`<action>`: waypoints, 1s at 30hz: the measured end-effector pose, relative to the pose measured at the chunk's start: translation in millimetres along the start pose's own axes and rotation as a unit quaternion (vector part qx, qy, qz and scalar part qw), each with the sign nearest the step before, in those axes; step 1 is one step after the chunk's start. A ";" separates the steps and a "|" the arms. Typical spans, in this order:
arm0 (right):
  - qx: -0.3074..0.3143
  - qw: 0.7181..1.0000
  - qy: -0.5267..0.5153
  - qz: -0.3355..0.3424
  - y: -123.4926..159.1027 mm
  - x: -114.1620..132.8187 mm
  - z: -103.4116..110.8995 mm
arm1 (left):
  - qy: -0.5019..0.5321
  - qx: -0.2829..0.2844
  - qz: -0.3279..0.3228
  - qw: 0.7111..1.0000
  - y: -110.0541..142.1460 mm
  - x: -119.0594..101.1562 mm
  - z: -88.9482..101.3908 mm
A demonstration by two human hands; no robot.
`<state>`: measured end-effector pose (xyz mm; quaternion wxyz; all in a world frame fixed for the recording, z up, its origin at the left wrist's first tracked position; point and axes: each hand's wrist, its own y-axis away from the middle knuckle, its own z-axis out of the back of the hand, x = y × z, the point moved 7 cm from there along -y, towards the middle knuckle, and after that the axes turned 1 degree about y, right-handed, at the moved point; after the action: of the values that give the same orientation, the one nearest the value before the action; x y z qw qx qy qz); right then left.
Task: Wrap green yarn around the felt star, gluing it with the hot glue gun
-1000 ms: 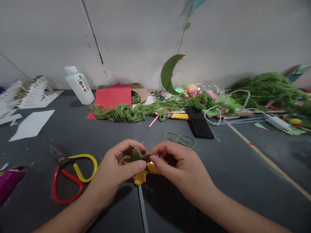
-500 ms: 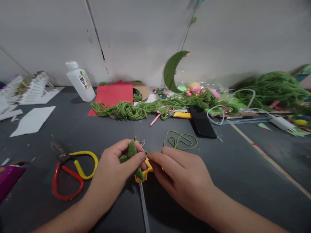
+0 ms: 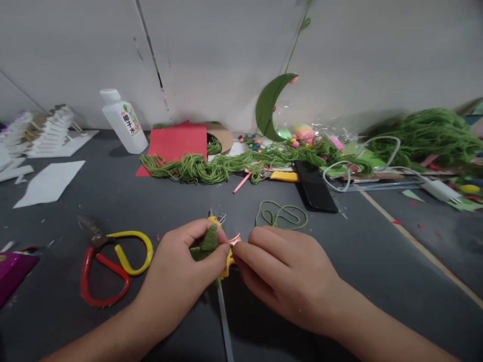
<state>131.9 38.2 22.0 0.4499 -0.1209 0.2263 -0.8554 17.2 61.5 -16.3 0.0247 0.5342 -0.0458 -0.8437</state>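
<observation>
My left hand [image 3: 184, 274] pinches a small green yarn-wrapped piece [image 3: 205, 245] between thumb and fingers, low over the dark table [image 3: 377, 281]. My right hand [image 3: 287, 274] is closed beside it, fingertips at the piece's right edge near a small pink scrap [image 3: 234, 240]; what it grips is too small to name. Under both hands lies a yellow glue gun [image 3: 227, 257] with its grey cord [image 3: 224, 322] running toward me.
Red-and-yellow scissors [image 3: 109, 264] lie to the left. A green yarn loop [image 3: 281, 215], a black phone [image 3: 315, 187], a long green yarn bundle [image 3: 226, 168], red paper [image 3: 175, 143], a white bottle [image 3: 123, 122] and a green felt crescent [image 3: 269, 105] are farther back. White paper pieces [image 3: 49, 182] lie far left.
The hands have sunk slightly toward the table and the left hand has turned the green piece upright. The right fingertips stay at its right edge.
</observation>
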 end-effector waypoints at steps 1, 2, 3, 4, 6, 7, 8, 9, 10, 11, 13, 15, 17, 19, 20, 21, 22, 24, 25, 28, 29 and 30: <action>0.002 1.000 0.002 0.008 -0.5 0.2 0.7 | 0.000 0.013 -0.001 1.000 0.2 0.4 -1.8; 0.004 1.000 0.002 0.016 -0.7 0.6 1.3 | 0.004 0.028 -0.001 1.000 0.3 1.2 -3.8; 0.005 1.000 -0.001 0.022 -0.7 0.7 1.8 | 0.013 0.043 0.001 0.999 0.3 2.5 -5.8; 0.009 1.000 -0.009 0.023 -0.4 0.1 1.9 | 0.029 0.059 0.004 0.998 0.1 4.2 -7.9; 0.016 0.999 -0.031 0.011 0.6 -2.8 1.7 | 0.083 0.096 0.017 0.992 0.0 8.4 -12.7; 0.017 0.999 -0.042 -0.005 1.1 -5.4 1.6 | 0.121 0.115 0.027 0.986 0.1 10.5 -15.4; 0.015 0.998 -0.057 -0.024 1.6 -8.4 1.8 | 0.161 0.134 0.037 0.977 0.4 12.3 -18.2; 0.009 0.996 -0.076 -0.047 1.9 -11.7 2.0 | 0.204 0.155 0.047 0.966 0.9 13.4 -21.2; 0.004 0.992 -0.103 -0.072 2.1 -15.1 2.0 | 0.245 0.173 0.057 0.952 1.4 14.0 -24.0; 0.000 0.985 -0.139 -0.099 2.1 -18.7 1.2 | 0.282 0.186 0.067 0.939 1.8 14.3 -26.2; 0.007 0.960 -0.231 -0.159 2.0 -25.7 -4.4 | 0.332 0.203 0.081 0.918 2.1 14.2 -28.8; 0.034 0.912 -0.336 -0.231 3.4 -31.8 -15.0 | 0.346 0.205 0.087 0.911 1.6 14.9 -28.7; 0.055 0.837 -0.450 -0.305 7.3 -35.6 -26.7 | 0.325 0.190 0.077 0.923 0.0 15.8 -25.0; 0.062 0.761 -0.539 -0.356 11.3 -36.1 -35.2 | 0.280 0.161 0.053 0.945 -1.6 15.4 -19.0; 0.057 0.742 -0.559 -0.366 12.2 -36.2 -36.3 | 0.252 0.145 0.040 0.956 -2.1 14.5 -15.9; 0.048 0.743 -0.557 -0.366 12.3 -36.8 -35.4 | 0.224 0.128 0.028 0.966 -2.2 13.1 -13.0; 0.031 0.762 -0.536 -0.363 11.9 -38.1 -32.4 | 0.197 0.112 0.021 0.974 -2.1 11.8 -10.7; -0.013 0.818 -0.462 -0.343 10.0 -40.3 -22.6 | 0.153 0.087 0.014 0.984 -1.3 8.5 -7.8; -0.031 0.843 -0.424 -0.330 9.0 -40.0 -18.0 | 0.133 0.077 0.010 0.988 -0.8 6.6 -6.9; -0.039 0.881 -0.358 -0.305 6.8 -36.1 -13.0 | 0.083 0.068 -0.010 0.994 0.2 1.2 -6.7; -0.032 0.883 -0.353 -0.308 6.8 -35.8 -13.8 | 0.076 0.074 -0.015 0.994 0.4 0.4 -7.5; -0.025 0.881 -0.352 -0.316 7.2 -36.4 -14.8 | 0.078 0.086 -0.016 0.993 0.6 0.5 -8.9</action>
<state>151.6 68.8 5.4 0.2029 -0.4905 0.0241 -0.8472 25.0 60.5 -20.5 -0.0312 0.5992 -0.1082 -0.7927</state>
